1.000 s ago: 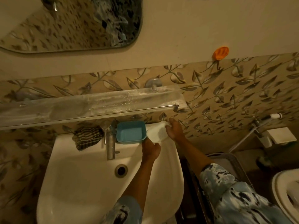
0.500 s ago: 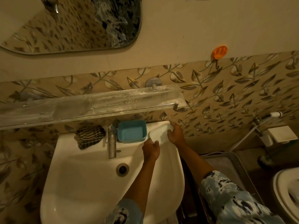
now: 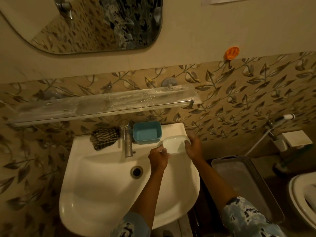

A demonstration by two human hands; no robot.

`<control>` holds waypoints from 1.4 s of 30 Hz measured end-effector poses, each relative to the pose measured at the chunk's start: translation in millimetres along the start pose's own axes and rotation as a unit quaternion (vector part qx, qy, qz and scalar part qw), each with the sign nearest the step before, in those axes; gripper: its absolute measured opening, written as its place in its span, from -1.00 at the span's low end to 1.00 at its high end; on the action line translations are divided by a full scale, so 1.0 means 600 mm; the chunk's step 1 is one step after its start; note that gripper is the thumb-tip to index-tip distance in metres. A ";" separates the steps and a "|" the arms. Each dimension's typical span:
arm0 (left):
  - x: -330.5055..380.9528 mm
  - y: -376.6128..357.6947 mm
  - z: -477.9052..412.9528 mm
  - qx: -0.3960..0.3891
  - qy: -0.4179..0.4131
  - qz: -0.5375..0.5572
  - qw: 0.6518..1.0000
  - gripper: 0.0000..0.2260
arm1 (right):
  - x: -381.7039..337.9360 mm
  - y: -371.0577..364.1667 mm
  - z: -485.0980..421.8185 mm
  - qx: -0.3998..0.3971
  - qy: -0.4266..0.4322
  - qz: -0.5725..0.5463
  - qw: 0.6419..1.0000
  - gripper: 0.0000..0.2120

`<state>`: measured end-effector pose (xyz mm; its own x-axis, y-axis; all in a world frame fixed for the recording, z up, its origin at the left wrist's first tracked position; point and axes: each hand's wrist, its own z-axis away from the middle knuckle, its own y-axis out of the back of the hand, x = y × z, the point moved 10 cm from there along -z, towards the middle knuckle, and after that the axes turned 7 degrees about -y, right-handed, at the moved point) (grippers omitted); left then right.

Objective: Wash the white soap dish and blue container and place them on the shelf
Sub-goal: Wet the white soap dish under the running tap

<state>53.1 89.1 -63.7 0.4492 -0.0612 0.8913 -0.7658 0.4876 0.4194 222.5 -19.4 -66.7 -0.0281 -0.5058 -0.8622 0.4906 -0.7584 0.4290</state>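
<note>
Both hands held the white soap dish [image 3: 175, 144] over the right rear corner of the sink [image 3: 102, 190] – the left hand [image 3: 158, 159] pinched its near left corner with curled fingers, while the right hand [image 3: 194, 147] wrapped around its right end. The blue container [image 3: 147, 132] sat open side up on the sink's back ledge, just beside the tap [image 3: 127, 141] and close to the dish. A striped cloth [image 3: 104, 138] lay left of the tap. The glass shelf [image 3: 106, 105] ran along the wall above.
</note>
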 end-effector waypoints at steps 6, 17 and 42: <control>-0.005 0.055 0.038 -0.006 0.004 -0.016 1.000 -0.84 | 0.025 -0.014 0.053 0.000 -0.052 -0.060 0.997 -0.63; -0.063 0.153 0.070 -0.016 0.015 -0.053 0.998 -0.84 | 0.032 -0.113 0.149 -0.124 -0.096 -0.164 0.974 -0.72; -0.183 0.236 0.075 -0.009 0.063 -0.027 0.998 -0.90 | 0.067 -0.167 0.199 -0.230 -0.141 -0.198 0.942 -0.74</control>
<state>-125.4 125.9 -94.2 0.5456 0.0216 0.8378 -0.7306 0.5020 0.4628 68.3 -12.6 -112.0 -0.4860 -0.3595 -0.7966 0.7174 -0.6846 -0.1287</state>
